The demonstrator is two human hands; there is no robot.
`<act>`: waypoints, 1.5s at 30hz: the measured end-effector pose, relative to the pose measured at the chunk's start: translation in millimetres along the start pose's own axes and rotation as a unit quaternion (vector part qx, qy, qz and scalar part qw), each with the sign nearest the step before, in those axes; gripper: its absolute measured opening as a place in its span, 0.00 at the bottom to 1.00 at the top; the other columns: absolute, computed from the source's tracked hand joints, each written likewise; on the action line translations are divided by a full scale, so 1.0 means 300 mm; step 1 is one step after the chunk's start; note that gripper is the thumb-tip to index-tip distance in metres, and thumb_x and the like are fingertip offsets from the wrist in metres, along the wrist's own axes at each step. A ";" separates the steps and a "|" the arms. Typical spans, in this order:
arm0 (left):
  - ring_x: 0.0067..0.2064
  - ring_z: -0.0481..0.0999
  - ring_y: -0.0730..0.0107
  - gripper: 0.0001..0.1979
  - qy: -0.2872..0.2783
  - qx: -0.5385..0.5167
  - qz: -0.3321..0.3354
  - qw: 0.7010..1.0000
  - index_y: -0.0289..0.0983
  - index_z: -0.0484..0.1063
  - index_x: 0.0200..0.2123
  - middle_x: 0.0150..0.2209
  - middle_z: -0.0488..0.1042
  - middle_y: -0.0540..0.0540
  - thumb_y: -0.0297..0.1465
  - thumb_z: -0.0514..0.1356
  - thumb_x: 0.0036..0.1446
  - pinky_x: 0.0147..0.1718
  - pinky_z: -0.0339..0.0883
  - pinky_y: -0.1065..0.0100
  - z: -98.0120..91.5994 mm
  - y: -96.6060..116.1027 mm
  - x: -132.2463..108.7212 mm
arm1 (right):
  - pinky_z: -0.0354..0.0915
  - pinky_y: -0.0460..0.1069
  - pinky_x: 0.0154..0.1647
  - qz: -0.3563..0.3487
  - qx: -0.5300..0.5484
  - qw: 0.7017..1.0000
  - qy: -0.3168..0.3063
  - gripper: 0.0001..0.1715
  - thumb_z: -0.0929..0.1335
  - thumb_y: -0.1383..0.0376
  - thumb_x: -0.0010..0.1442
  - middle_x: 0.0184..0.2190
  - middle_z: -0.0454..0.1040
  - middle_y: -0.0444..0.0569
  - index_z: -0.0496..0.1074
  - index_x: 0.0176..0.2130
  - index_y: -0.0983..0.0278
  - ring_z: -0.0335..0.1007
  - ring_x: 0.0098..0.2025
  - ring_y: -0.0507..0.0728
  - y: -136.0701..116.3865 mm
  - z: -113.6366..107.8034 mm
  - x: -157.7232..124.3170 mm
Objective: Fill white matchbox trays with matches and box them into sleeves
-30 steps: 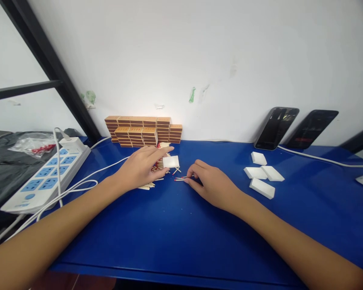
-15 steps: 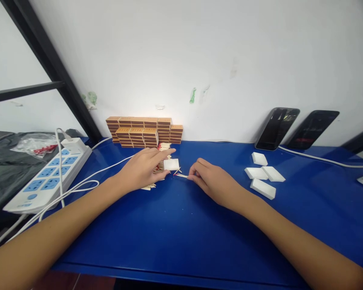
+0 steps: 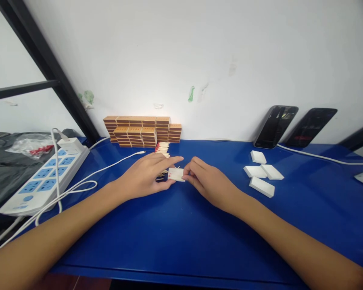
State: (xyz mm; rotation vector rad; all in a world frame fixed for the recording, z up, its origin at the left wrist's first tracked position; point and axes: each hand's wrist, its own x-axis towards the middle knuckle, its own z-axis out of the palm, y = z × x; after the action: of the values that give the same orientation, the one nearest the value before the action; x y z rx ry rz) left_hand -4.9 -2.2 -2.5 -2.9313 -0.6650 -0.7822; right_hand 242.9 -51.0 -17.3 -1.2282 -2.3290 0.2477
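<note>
although the left hand (image 3: 145, 173) covers some of the red-tipped wooden matches (image 3: 162, 149), its thumb and forefinger show, parted around the left end of a smooth white tray (image 3: 177, 172), held above the blue table (image 3: 181, 241), nearer the back edge than the front. pinched nearly closed, the right hand (image 3: 210, 183) meets the tray's other end; what its fingertips grip is hard to make out. brick-like matchboxes (image 3: 135, 141) stand stacked along the back edge; flat-sided white pieces (image 3: 261, 187) lie toward the right edge.
</note>
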 end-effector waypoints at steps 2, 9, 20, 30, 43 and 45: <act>0.50 0.80 0.59 0.29 0.000 0.007 -0.009 1.000 0.43 0.63 0.67 0.49 0.81 0.44 0.34 0.64 0.66 0.49 0.73 0.59 0.001 -0.013 0.001 | 0.62 0.49 0.36 0.016 0.029 0.999 0.027 0.05 0.63 0.66 0.73 0.41 0.71 0.48 0.69 0.43 0.60 0.67 0.34 0.54 0.013 0.007 0.003; 0.44 0.81 0.59 0.32 0.014 0.049 -0.092 0.994 0.39 0.65 0.66 0.44 0.82 0.44 0.38 0.67 0.62 0.45 0.74 0.60 -0.014 -0.100 0.003 | 0.63 0.50 0.40 0.079 0.049 0.993 0.078 0.07 0.67 0.62 0.70 0.39 0.72 0.47 0.74 0.45 0.61 0.69 0.37 0.54 0.068 0.036 0.061; 0.43 0.81 0.59 0.32 0.006 0.074 -0.092 0.993 0.39 0.63 0.67 0.42 0.81 0.44 0.38 0.66 0.63 0.42 0.73 0.62 -0.008 -0.087 0.001 | 0.64 0.53 0.44 0.078 0.012 0.996 -0.038 0.08 0.67 0.69 0.69 0.36 0.73 0.50 0.73 0.36 0.64 0.68 0.41 0.59 0.049 0.047 0.102; 0.40 0.81 0.61 0.31 0.011 0.057 -0.057 0.997 0.42 0.63 0.66 0.45 0.82 0.45 0.35 0.67 0.63 0.40 0.73 0.63 0.012 -0.067 -0.009 | 0.63 0.55 0.47 0.054 0.027 0.997 0.053 0.08 0.64 0.66 0.73 0.39 0.72 0.51 0.70 0.39 0.62 0.66 0.43 0.60 0.044 0.019 0.064; 0.40 0.82 0.62 0.30 0.021 0.072 -0.066 0.995 0.39 0.64 0.67 0.43 0.82 0.44 0.38 0.65 0.65 0.41 0.75 0.64 -0.014 -0.083 0.000 | 0.67 0.54 0.43 0.058 -0.018 0.998 0.022 0.07 0.70 0.60 0.66 0.39 0.73 0.50 0.76 0.40 0.61 0.70 0.41 0.59 0.124 -0.069 0.027; 0.44 0.83 0.60 0.30 0.035 0.072 -0.075 0.994 0.39 0.64 0.67 0.45 0.82 0.43 0.38 0.65 0.65 0.45 0.76 0.61 -0.020 -0.111 -0.002 | 0.66 0.52 0.38 0.075 -0.015 0.996 -0.045 0.08 0.72 0.58 0.64 0.38 0.74 0.50 0.76 0.38 0.60 0.70 0.38 0.59 0.162 -0.093 0.013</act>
State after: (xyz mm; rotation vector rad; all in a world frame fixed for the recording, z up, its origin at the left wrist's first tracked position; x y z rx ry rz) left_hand -21.8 27.0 -0.1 -2.7370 -0.9031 -0.8076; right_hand 290.2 -21.7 -10.1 -1.4359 -2.3269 0.3260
